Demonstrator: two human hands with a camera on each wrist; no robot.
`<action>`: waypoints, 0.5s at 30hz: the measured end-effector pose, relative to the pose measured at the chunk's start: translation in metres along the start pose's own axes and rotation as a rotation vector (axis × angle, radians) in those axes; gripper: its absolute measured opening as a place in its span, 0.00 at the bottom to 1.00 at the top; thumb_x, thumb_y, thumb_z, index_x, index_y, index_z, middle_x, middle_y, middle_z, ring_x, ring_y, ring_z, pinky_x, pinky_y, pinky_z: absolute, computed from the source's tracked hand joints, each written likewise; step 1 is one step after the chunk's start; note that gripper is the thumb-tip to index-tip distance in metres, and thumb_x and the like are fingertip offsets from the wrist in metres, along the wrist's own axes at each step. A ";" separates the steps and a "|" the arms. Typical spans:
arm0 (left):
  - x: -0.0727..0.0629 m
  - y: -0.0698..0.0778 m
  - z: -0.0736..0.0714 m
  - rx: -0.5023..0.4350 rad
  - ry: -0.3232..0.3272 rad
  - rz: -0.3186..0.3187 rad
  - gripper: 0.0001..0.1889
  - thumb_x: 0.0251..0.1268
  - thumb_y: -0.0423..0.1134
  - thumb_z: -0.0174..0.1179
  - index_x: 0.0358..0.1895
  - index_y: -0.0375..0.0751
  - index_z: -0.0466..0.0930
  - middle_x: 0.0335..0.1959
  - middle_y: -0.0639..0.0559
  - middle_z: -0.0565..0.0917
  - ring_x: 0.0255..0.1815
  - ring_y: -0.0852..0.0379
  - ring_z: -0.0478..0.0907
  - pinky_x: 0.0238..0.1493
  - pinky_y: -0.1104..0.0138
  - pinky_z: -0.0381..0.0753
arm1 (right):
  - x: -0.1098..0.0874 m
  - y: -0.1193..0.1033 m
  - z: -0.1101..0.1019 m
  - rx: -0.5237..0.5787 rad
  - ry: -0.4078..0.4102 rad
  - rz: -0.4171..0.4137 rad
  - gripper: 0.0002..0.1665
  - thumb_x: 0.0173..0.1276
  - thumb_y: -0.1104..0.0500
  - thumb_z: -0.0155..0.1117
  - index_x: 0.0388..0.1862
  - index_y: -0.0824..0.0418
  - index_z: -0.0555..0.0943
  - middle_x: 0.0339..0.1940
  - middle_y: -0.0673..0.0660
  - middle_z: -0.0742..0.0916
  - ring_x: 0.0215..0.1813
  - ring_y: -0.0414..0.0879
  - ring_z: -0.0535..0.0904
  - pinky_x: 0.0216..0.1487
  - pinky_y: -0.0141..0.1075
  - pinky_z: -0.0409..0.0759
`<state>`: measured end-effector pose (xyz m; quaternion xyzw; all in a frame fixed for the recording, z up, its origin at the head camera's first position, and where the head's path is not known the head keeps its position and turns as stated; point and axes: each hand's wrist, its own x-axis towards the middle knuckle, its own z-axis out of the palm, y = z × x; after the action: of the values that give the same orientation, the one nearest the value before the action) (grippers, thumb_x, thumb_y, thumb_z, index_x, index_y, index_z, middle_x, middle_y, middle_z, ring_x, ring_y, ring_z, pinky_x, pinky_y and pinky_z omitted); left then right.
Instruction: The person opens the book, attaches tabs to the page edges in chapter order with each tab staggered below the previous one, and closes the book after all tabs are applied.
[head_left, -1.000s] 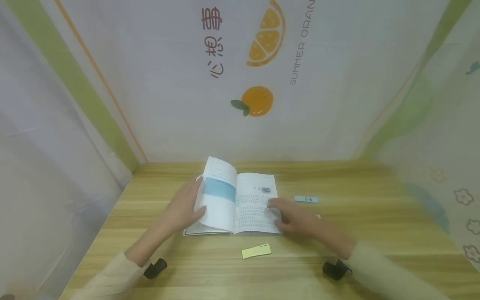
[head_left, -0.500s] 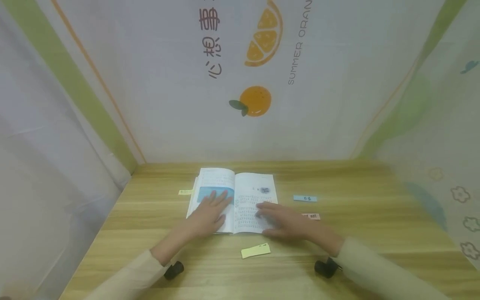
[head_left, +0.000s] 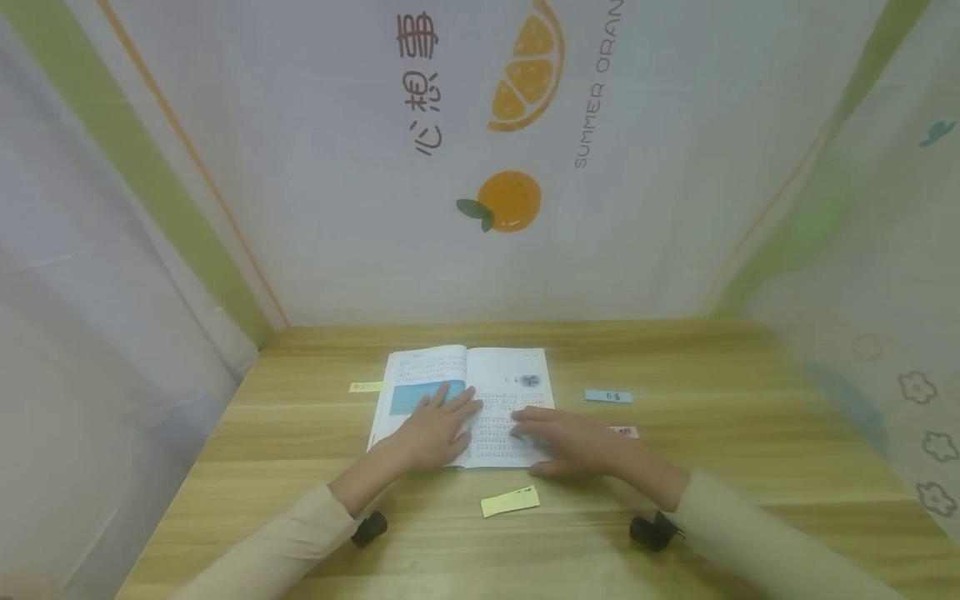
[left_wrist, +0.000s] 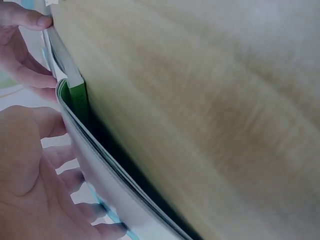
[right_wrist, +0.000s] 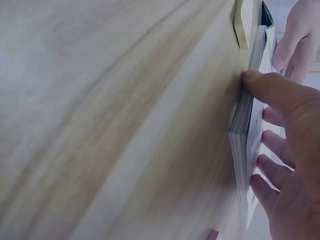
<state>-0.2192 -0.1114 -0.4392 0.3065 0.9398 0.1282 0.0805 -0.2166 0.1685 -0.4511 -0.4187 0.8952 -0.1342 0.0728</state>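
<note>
An open book (head_left: 438, 367) lies on the wooden table (head_left: 300, 417), its left page printed with a blue block and its right page with text and a small dark picture. My left hand (head_left: 431, 433) rests on the left page close to the spine, fingers spread. On the right page lies my right hand (head_left: 573, 442), fingertips over the text. In the right wrist view that hand's thumb (right_wrist: 275, 90) sits at the book's lower edge, with the fingers on the page. The left wrist view shows the book's bent left part (left_wrist: 100, 150) under my left fingers.
A yellow paper slip (head_left: 510, 502) lies in front of the book. To the right are a blue slip (head_left: 608, 396) and a pink slip (head_left: 624, 432), partly hidden by my right hand. Another yellow slip (head_left: 365, 387) shows left of the book. A printed curtain (head_left: 637, 233) hangs behind.
The raised left page has come down flat. My left hand has left its outer edge and moved right across the page to the spine. My right hand has shifted slightly left on its page.
</note>
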 end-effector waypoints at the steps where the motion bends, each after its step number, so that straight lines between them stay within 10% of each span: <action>1: 0.000 0.000 0.001 0.004 -0.002 -0.002 0.27 0.80 0.44 0.50 0.77 0.42 0.64 0.80 0.44 0.57 0.78 0.29 0.45 0.71 0.34 0.51 | -0.001 0.000 0.000 -0.003 0.002 0.003 0.34 0.68 0.46 0.70 0.70 0.55 0.76 0.77 0.54 0.71 0.76 0.52 0.65 0.73 0.47 0.63; 15: -0.003 0.002 0.005 0.009 0.005 -0.006 0.29 0.80 0.46 0.49 0.79 0.41 0.61 0.81 0.42 0.55 0.78 0.27 0.44 0.70 0.33 0.51 | -0.014 0.002 -0.003 0.011 0.030 0.003 0.31 0.69 0.48 0.71 0.69 0.55 0.77 0.76 0.53 0.72 0.75 0.52 0.66 0.72 0.48 0.65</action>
<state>-0.2147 -0.1105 -0.4430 0.3036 0.9415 0.1244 0.0774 -0.2100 0.1814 -0.4489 -0.4151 0.8959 -0.1453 0.0621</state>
